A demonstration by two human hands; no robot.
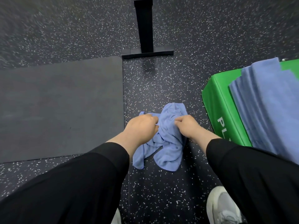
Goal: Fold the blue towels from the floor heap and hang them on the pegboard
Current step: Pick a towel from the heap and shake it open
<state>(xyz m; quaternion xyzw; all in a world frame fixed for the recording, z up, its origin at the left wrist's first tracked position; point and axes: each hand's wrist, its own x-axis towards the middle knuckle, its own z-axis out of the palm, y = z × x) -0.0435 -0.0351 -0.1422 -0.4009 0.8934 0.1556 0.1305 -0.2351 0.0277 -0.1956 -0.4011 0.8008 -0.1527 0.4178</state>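
Crouching over speckled dark rubber floor (pixel 178 81), left hand (pixel 142 126) and right hand (pixel 188 126) both pinching crumpled blue towel (pixel 169 143) lying between grey mat (pixel 61 107) and green box (pixel 224 107) bearing folded blue towels (pixel 267 97).

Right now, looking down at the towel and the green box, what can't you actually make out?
- Pegboard: not in the head view at all.
- Fingertips of the left hand and right hand: curled into the crumpled towel, so hidden.
- White lettering on the green box: cut short by the folded towels and the right sleeve.
- Folded towels' count: they run off the right edge.
- Black post: its top is cut by the upper edge.
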